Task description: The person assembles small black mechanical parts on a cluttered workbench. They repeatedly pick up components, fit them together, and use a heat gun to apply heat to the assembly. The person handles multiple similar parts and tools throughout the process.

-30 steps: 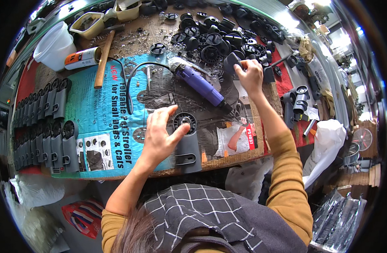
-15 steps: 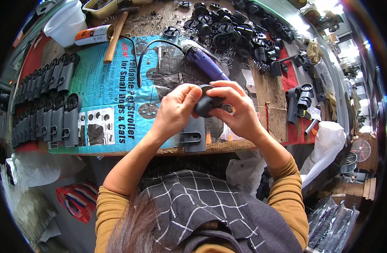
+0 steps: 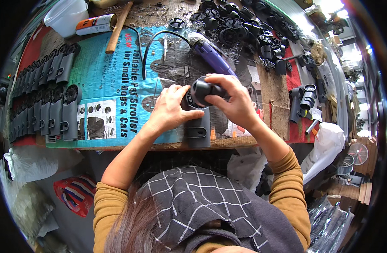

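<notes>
My right hand (image 3: 233, 99) is closed round a dark, rounded plastic cap (image 3: 199, 89), held tilted above a grey plastic housing (image 3: 198, 134). That housing lies at the table's near edge, its round hub end away from me and a slotted tab on its near part. My left hand (image 3: 170, 107) grips the hub end from the left, thumb on the near side and fingers on the far side. Cap and hand partly cover the hub, so whether the cap touches it cannot be made out. Beyond my hands lies a purple corded power tool (image 3: 212, 57).
Two rows of grey housings (image 3: 69, 111) stand at the left. A wooden-handled hammer (image 3: 119, 29), a spray can (image 3: 96, 24) and a white tub (image 3: 65, 17) sit far left. Black wheel parts (image 3: 231, 29) are heaped far right, near scattered springs. Printed blue card (image 3: 103, 80) covers the table.
The cap has moved from between both hands to just above the housing. My left hand has let go of it, come down and taken hold of the housing's hub end.
</notes>
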Demonstrator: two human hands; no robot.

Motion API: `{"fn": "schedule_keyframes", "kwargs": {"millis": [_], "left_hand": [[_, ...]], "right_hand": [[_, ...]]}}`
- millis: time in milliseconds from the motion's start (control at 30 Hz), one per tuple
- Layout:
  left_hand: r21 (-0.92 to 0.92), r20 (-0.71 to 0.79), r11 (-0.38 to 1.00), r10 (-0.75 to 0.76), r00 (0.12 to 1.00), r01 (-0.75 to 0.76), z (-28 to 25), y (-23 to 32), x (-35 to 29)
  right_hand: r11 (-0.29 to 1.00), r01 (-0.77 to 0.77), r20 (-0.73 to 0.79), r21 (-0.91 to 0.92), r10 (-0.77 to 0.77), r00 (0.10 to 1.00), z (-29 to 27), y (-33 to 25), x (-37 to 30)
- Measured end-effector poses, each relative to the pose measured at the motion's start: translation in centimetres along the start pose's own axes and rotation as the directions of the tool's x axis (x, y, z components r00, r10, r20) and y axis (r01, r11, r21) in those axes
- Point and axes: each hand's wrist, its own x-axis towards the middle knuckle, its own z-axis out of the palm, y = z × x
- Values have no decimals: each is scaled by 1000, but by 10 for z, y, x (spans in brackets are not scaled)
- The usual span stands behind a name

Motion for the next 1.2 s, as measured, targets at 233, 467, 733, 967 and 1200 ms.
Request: {"fn": "schedule_keyframes", "kwargs": {"millis": [233, 467, 733, 967, 1200], "left_hand": [[-114, 45, 993, 18, 999, -12, -2, -9, 7], [-94, 249, 994, -27, 968, 52, -20, -3, 22], [66, 371, 998, -46, 928, 23, -28, 12, 34], [-254, 557, 663, -495, 667, 704, -15, 35, 58], [-716, 371, 597, -115, 921, 363, -12, 65, 22]], "right_hand": [[994, -64, 215, -85, 81, 973, 16, 15, 10], [928, -308, 323, 210, 232, 918, 15, 25, 6], [962, -136, 89, 238, 118, 989, 40, 38, -16], [917, -118, -46, 381, 146, 988, 47, 50, -32], [-78, -479, 472, 874, 363, 803, 25, 10, -57]]}}
